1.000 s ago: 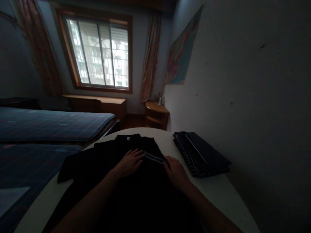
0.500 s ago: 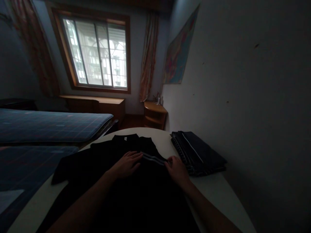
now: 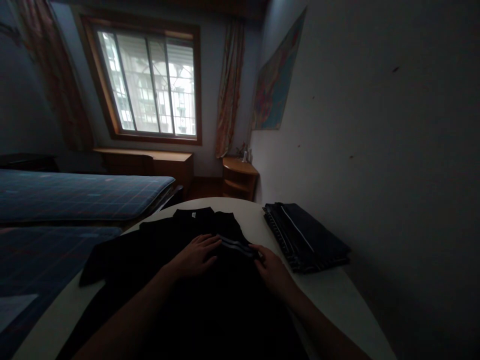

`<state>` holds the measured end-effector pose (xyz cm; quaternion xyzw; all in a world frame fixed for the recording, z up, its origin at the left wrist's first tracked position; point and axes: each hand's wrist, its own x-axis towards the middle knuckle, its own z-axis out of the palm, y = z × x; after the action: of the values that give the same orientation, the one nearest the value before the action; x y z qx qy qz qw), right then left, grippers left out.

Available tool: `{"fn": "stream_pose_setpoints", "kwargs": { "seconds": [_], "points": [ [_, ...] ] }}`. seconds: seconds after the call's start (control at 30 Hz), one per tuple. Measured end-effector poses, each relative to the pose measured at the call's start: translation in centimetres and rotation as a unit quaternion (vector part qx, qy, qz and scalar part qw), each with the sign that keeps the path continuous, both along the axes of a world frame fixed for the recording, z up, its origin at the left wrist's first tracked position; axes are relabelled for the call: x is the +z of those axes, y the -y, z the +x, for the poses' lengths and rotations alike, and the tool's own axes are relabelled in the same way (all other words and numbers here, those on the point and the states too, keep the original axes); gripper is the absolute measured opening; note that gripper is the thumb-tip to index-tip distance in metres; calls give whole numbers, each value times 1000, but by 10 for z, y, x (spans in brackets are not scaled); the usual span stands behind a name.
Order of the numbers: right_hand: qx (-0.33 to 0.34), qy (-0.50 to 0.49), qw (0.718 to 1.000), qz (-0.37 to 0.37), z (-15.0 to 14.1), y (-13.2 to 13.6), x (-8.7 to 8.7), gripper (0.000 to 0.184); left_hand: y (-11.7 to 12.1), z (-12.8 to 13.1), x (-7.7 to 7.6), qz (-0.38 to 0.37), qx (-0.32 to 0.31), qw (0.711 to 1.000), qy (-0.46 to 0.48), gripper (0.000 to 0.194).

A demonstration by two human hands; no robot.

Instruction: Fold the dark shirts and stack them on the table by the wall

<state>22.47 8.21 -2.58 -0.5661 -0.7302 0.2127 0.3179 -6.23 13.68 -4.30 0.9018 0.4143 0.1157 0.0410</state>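
A black shirt (image 3: pixel 157 250) with a collar and a white-striped sleeve cuff (image 3: pixel 235 246) lies spread over a round white table (image 3: pixel 330 295). My left hand (image 3: pixel 195 256) lies flat and open on the shirt, just left of the folded-in sleeve. My right hand (image 3: pixel 270 267) rests at the right end of the striped cuff, its fingers curled against the cloth; the dim light hides whether they pinch it.
A stack of folded dark garments (image 3: pixel 305 236) sits on the table's right side near the wall (image 3: pixel 375 150). A bed with a blue checked cover (image 3: pixel 75 192) stands left. A window (image 3: pixel 148 85), a wooden desk (image 3: pixel 150 162) and a corner shelf (image 3: pixel 240 175) are beyond.
My right hand has slid slightly left along the striped cuff. My left hand stays flat on the shirt. The view has shifted a little.
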Motion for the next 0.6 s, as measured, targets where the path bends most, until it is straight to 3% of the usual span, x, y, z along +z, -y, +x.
{"fn": "stream_pose_setpoints", "kwargs": {
  "seconds": [0.17, 0.33, 0.6],
  "points": [
    [18, 41, 999, -3, 5, 3, -6, 50, 0, 2, 0, 16, -7, 1000, 2, 53],
    [31, 65, 997, -14, 1, 9, 2, 57, 0, 11, 6, 56, -2, 998, 14, 44],
    [45, 105, 993, -37, 3, 20, 10, 58, -27, 58, 31, 56, 39, 998, -20, 38]
  ]
}}
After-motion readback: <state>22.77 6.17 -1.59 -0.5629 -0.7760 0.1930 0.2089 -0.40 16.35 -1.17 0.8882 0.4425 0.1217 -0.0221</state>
